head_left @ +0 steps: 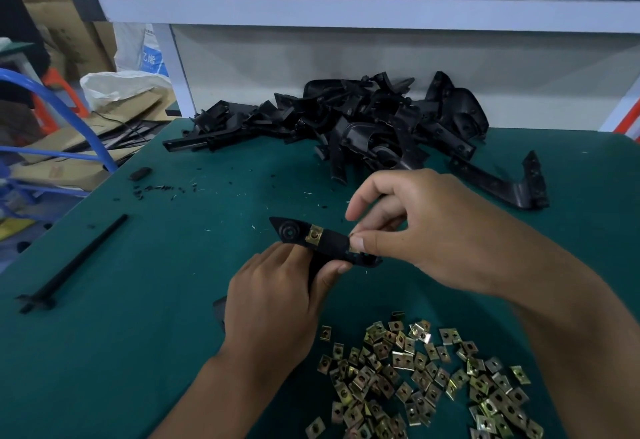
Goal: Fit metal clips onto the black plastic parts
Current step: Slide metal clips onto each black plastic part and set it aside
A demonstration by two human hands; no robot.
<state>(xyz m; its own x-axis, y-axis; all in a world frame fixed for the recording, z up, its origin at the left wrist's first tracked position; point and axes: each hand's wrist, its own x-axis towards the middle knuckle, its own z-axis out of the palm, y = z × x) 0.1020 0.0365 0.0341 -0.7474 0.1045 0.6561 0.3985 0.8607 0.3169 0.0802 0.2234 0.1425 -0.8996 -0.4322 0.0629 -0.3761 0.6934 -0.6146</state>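
Loose metal clips: dozens, heaped on desk. Left hand grips one black part, one fitted clip; right hand fingers pinch second clip.

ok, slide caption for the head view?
Left hand grips black plastic part; right hand pinches second brass-coloured metal clip onto it.

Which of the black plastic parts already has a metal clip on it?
The black part gripped by the left hand: a brass-coloured clip sits on it. The parts in the pile behind show none.
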